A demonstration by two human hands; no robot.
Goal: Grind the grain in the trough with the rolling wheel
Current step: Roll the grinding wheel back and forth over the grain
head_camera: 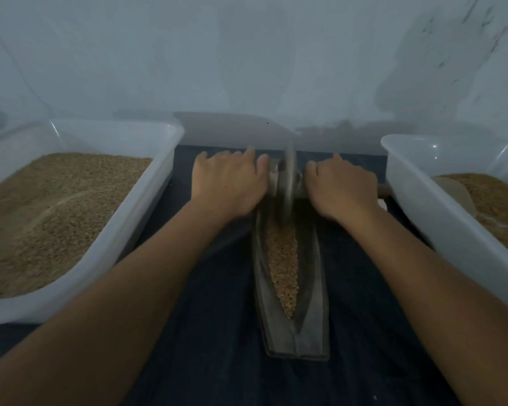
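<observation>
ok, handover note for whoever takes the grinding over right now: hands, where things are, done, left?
Left hand: on the axle left of the rolling wheel, fingers extended over it.
Right hand: fingers curled over the axle on the right.
Wheel: at the far end of the trough, blurred.
Grain in the trough's near groove looks mostly whole.
Bins: left bin and right bin both hold grain.
Left: roll the wheel over the grain until ground.

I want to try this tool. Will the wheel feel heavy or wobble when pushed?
Probably heavy: the wheel looks like thick metal. It should roll readily along the trough. It is thin, so may tip sideways; both hands, left and right, steady it.
</observation>
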